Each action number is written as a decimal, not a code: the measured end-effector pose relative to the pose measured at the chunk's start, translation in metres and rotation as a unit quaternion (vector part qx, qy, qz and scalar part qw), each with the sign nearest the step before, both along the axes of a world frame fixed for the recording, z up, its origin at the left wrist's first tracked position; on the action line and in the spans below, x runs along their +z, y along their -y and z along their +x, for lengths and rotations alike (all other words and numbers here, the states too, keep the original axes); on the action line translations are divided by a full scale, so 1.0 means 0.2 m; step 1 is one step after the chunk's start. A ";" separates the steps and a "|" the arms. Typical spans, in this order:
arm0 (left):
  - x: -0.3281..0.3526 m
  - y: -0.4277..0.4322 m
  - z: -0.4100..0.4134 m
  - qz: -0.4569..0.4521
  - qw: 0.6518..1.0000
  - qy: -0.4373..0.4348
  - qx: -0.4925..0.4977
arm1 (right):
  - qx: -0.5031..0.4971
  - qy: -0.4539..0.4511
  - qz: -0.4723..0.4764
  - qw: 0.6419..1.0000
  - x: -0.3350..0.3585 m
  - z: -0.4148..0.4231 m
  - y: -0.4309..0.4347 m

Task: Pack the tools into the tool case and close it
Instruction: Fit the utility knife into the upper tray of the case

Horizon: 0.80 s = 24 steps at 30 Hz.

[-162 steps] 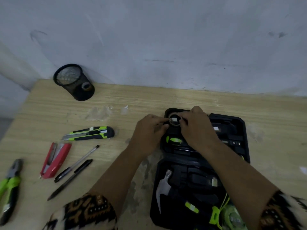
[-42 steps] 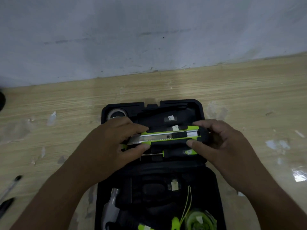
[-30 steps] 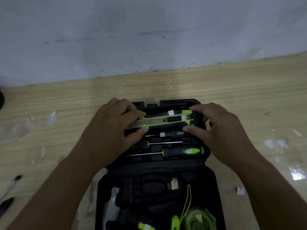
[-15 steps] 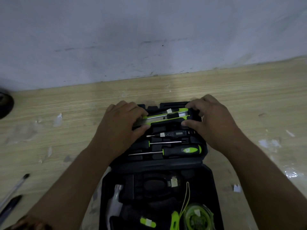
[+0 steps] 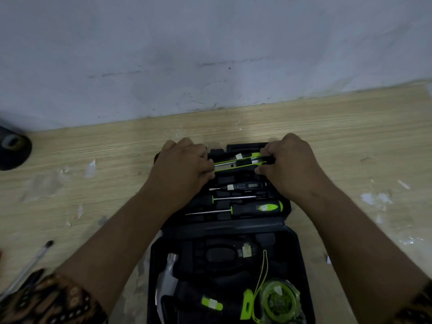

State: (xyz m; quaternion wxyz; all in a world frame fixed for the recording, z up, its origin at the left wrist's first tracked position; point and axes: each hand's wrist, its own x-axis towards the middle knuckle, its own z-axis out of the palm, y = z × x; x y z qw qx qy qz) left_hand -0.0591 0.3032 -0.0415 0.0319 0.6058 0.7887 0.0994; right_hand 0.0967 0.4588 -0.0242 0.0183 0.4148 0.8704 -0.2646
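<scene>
A black tool case (image 5: pixel 295 260) lies open on the wooden table, lid half toward the wall. A green and black utility knife (image 5: pixel 238 162) lies across the far end of the lid half. My left hand (image 5: pixel 184 169) grips its left end and my right hand (image 5: pixel 289 164) grips its right end. Below the knife sit a tester pen (image 5: pixel 243 185) and two screwdrivers, the nearer one with a green-marked handle (image 5: pixel 257 208). The near half holds a hammer (image 5: pixel 167 279) and a green tape measure (image 5: pixel 278 300).
A black mesh pen cup (image 5: pixel 12 152) lies at the left edge of the table. Pens (image 5: pixel 30 265) lie at the lower left. The wall runs close behind the case. Paint flecks mark the table on both sides.
Both hands carried the utility knife from the middle of the lid half up to its far end. The two screwdrivers and tester pen became uncovered.
</scene>
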 end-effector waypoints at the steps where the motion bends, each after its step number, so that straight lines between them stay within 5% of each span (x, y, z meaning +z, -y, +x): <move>1: -0.01 0.00 0.00 0.003 1.000 -0.007 -0.004 | -0.008 0.013 -0.015 1.000 0.01 -0.01 -0.01; 11: 0.03 -0.05 0.06 -0.066 0.991 0.034 0.114 | -0.107 0.017 -0.145 0.983 0.08 -0.05 -0.07; 24: 0.06 -0.08 0.08 -0.090 0.981 0.044 0.166 | -0.079 0.100 -0.079 0.989 0.06 -0.09 -0.06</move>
